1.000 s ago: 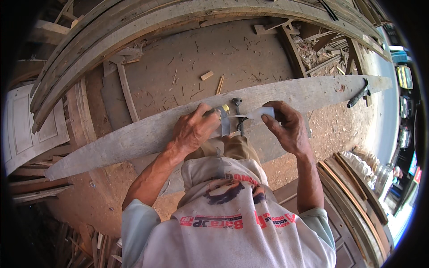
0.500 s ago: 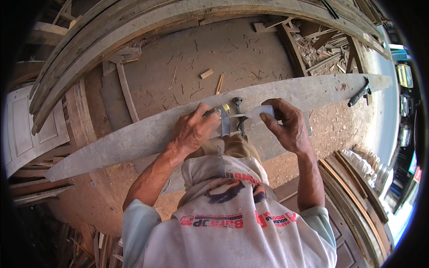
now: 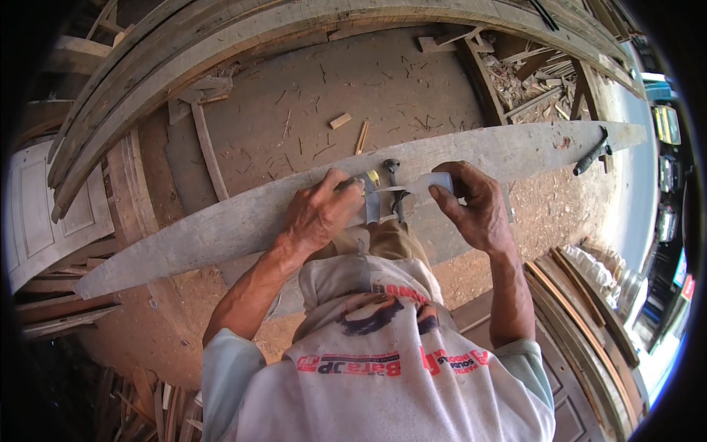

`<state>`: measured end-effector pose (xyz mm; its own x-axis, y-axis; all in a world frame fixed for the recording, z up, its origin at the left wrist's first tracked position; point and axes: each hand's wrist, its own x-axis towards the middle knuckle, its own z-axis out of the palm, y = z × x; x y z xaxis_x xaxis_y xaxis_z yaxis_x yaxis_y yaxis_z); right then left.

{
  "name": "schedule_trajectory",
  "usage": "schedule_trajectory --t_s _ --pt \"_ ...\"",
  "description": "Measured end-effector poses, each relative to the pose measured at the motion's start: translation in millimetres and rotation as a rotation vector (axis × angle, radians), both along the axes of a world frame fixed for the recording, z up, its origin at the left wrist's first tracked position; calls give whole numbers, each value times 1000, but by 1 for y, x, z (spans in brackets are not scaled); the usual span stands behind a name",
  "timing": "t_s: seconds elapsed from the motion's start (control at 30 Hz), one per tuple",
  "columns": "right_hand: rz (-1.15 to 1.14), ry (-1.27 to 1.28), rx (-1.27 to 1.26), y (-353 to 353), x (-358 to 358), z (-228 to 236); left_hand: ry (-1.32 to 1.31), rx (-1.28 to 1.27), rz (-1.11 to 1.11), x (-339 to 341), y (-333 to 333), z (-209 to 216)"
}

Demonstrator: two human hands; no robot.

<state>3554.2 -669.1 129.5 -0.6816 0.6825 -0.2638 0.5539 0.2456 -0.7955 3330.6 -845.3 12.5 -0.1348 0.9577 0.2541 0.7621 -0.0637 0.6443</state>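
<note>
Above board (image 3: 184, 243), bottle (image 3: 442, 181) sits left of right hand (image 3: 475, 202), pinched in its thumb and fingers; right hand nearer. Long axis roughly sideways, nozzle (image 3: 394, 190) pointing at left hand (image 3: 324, 210). Left fingers curled near nozzle tip, just beside yellow-edged thing (image 3: 373, 178); cannot tell what they hold, or whether they touch nozzle.

A pale panelled door (image 3: 55, 210) stands at the far left, near long timber beams (image 3: 294, 23). A small wood block (image 3: 340, 121) lies on the floor (image 3: 398, 88); planks (image 3: 589, 339) are stacked at lower right.
</note>
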Motion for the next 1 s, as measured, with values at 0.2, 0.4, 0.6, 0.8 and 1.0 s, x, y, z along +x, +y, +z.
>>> schedule_trajectory --t_s 0.2,0.4,0.6,0.8,1.0 --pt "-20 18 -5 -1 0 -1 -18 23 3 0 1 0" --pt "-24 29 11 0 2 -3 -16 36 3 -1 2 1" --pt "-47 23 -14 -1 1 -5 -16 27 10 -1 2 -2" --pt "-33 -38 -34 1 -3 1 -19 25 9 -1 1 1" --pt "-82 31 -42 0 0 -12 -13 25 7 -1 2 1"
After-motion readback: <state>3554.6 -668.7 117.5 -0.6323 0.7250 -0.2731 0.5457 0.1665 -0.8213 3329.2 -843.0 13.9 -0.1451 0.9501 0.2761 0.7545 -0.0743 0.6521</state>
